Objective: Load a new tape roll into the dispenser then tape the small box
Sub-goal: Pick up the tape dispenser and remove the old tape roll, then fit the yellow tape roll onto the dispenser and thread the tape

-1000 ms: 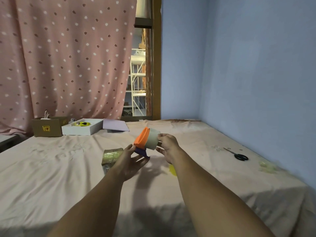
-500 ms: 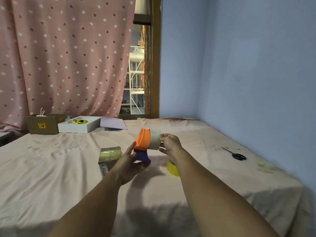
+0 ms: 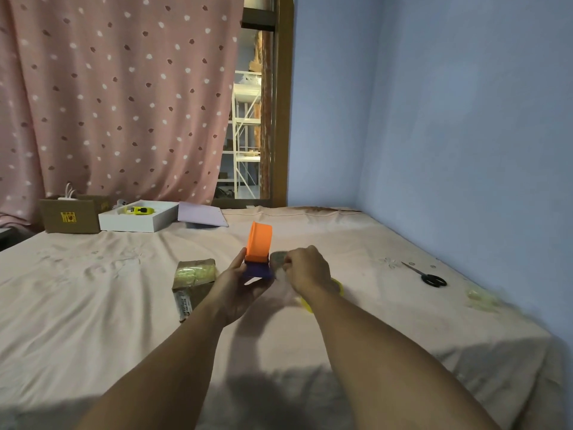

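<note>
While left hand (image 3: 240, 285) cradles dispenser (image 3: 259, 246) (orange), right hand (image 3: 305, 268) pinches tape (image 3: 278, 259)

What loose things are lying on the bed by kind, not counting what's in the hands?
Boxes: 3, brown box, white box, small box
Scissors: 1
Purple sheet: 1
Yellow item, mostly hidden: 1
Clear wrapper: 1
Total: 7

Scissors (image 3: 429, 277) right; white tray (image 3: 136, 220), cardboard carton (image 3: 69, 216) far left.
</note>
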Demonstrator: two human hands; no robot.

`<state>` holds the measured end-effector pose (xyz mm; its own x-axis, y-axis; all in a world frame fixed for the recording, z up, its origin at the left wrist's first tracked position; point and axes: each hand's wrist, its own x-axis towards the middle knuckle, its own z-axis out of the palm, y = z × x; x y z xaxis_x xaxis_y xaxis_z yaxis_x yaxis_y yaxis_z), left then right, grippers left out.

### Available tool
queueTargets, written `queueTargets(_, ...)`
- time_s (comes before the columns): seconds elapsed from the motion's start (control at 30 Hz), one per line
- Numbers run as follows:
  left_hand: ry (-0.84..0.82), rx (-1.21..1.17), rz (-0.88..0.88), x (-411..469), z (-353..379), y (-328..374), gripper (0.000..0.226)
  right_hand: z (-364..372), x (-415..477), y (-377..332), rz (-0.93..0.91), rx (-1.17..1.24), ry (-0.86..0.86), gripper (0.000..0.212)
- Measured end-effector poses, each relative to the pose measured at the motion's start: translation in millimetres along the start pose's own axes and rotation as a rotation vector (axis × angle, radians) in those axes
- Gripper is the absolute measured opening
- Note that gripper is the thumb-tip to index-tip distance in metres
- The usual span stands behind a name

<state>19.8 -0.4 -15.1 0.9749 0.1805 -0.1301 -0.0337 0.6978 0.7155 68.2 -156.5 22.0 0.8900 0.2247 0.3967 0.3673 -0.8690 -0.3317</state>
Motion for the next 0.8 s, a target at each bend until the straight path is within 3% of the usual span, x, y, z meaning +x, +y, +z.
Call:
queueTargets(0.17, -0.034, 0.031, -0.002, -2, -1, 3, 0.051, 21, -12, -6, -0.148, -0.232, -0.1, 0.026)
queueTargets(0.43, -0.02, 0.05, 0.049, -2, -11, 18, 0.055, 45, -26, -17, -0.191, -0.093, -0.176, 0.027)
queueTargets(0.5, -0.006, 0.05, 0.071, -1, -10, 18, 0.057, 46, -28, -14, -0.174, -0.052, -0.17, 0.035)
queueTargets(0.67, -0.011, 0.069, 0.071, 4, -2, 14, 0.053, 38, -19, 9, -0.109, -0.17, -0.05, 0.026)
queueTargets(0.8, -0.013, 0.06, 0.067, 3, 8, 13, 0.055, 34, -21, 37, 0.045, -0.297, -0.067, 0.05)
